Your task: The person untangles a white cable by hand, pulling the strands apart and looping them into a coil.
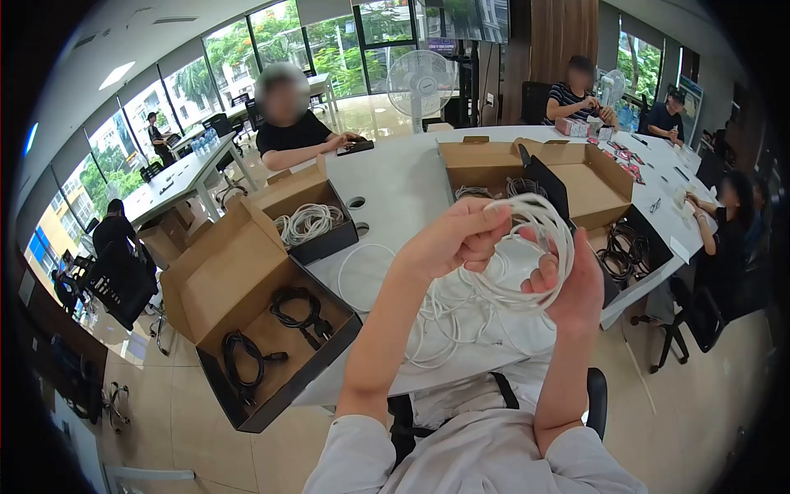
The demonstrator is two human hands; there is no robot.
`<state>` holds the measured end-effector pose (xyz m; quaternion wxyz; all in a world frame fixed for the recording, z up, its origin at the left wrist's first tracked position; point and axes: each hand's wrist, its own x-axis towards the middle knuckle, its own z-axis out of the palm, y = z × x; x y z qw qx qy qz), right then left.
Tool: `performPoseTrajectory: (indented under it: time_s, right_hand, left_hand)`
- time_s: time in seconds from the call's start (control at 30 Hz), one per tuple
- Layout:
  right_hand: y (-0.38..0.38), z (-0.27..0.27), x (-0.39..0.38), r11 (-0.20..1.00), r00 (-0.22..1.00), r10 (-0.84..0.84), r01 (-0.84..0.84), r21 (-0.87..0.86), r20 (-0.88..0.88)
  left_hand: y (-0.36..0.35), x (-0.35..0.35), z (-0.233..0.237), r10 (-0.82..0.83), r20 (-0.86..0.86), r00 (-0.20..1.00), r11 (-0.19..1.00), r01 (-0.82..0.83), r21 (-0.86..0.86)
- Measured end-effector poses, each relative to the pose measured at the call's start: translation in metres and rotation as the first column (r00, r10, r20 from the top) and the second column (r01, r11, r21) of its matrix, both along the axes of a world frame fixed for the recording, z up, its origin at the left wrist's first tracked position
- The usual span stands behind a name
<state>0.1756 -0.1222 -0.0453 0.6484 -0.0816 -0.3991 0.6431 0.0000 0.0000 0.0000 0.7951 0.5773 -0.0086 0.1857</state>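
A looped white cable (555,226) is held up above the table between my two hands. My left hand (465,235) pinches the top of the coil, fingers curled. Lower and to the right, my right hand (576,284) has its fingers bent around the other side of the loops. Beneath them, more loose white cable (440,325) lies tangled on the white table (395,189). My forearms and the raised coil hide part of this pile.
An open box (280,370) with black cables is at the left front; a box behind it holds coiled white cable (309,224). Open boxes at the right hold grey and black cables (625,251). Several people sit around, one across the table (288,123). A fan (421,82) stands behind.
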Motion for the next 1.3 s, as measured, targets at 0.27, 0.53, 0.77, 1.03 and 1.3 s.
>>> performPoseTrajectory:
  time_s: [0.27,0.53,0.77,1.03,1.3]
  right_hand:
    - [0.015,-0.009,-0.006,0.949,0.978,-0.120,0.063,-0.310,-0.171]
    - [0.035,-0.027,0.000,0.903,0.915,-0.261,0.119,-0.413,-0.308]
    - [0.021,-0.013,-0.007,0.909,0.908,-0.408,0.395,-0.136,-0.094]
    - [0.000,0.000,-0.025,0.517,0.391,-0.833,0.802,0.299,0.392]
    - [-0.001,0.010,-0.028,0.121,-0.192,-0.932,0.631,0.766,0.306]
  left_hand:
    - [-0.001,-0.010,0.002,0.039,0.023,0.999,0.995,-0.041,0.092]
    - [-0.008,-0.020,0.009,0.095,0.085,0.992,0.988,-0.104,0.115]
    - [0.000,-0.036,0.013,0.146,0.110,0.983,0.979,-0.160,0.128]
    - [0.002,-0.018,0.007,0.188,-0.024,0.982,0.966,-0.181,0.186]
    - [-0.004,-0.014,0.007,0.294,-0.060,0.954,0.919,-0.265,0.290]
